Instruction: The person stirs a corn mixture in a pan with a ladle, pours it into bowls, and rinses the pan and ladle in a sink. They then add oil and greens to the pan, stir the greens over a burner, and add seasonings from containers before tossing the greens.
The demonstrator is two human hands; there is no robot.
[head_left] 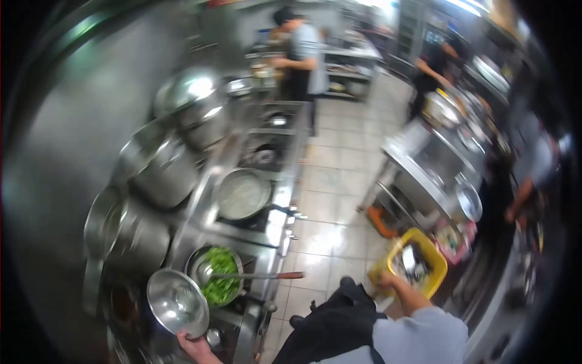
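Note:
My left hand (194, 347) grips the rim of a steel bowl (177, 303), which is tilted beside a pan (241, 267) on the stove. Green leaves (222, 276) lie in that pan, and a ladle (254, 276) with a reddish-brown handle end rests across it. On the other side, my right hand (387, 280) is at the near left edge of a yellow bin (438, 267), its fingers partly hidden. The bin holds metal utensils or similar things, too blurred to name.
Large steel pots (142, 239) line the back of the stove (282, 194) at left. Another pan (244, 193) sits farther along. A steel table (418, 145) with pots stands at right. Several people work nearby, one beyond the stove, others at right. Tiled floor (330, 182) runs between.

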